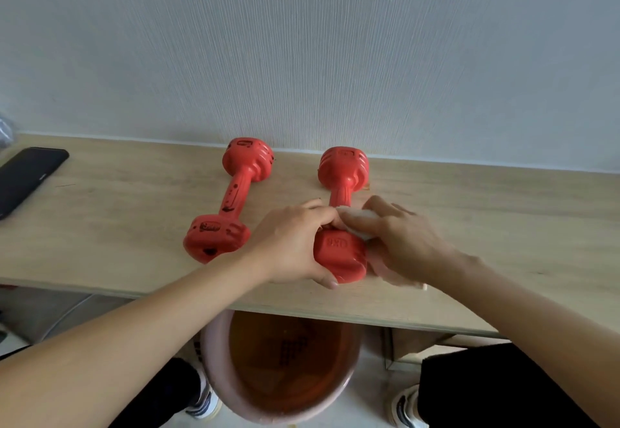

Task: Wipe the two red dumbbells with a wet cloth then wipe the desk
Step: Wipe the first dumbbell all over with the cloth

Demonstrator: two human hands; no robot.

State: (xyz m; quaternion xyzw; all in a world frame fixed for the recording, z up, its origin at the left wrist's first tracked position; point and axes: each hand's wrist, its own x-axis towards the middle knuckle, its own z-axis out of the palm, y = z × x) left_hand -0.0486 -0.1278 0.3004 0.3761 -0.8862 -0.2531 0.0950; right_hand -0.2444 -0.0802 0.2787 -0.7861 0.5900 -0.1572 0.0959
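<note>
Two red dumbbells lie on the wooden desk, their far ends near the wall. The left dumbbell lies free and bears dark smudges. My left hand grips the near head of the right dumbbell, thumb under its front edge. My right hand holds a pale wet cloth and presses it against the handle and the right side of that near head. A flap of the cloth trails on the desk under my right wrist.
A black phone lies at the desk's far left. Below the desk's front edge stands a pink basin of brownish water on the floor, between my shoes. A cardboard box sits under the desk at right.
</note>
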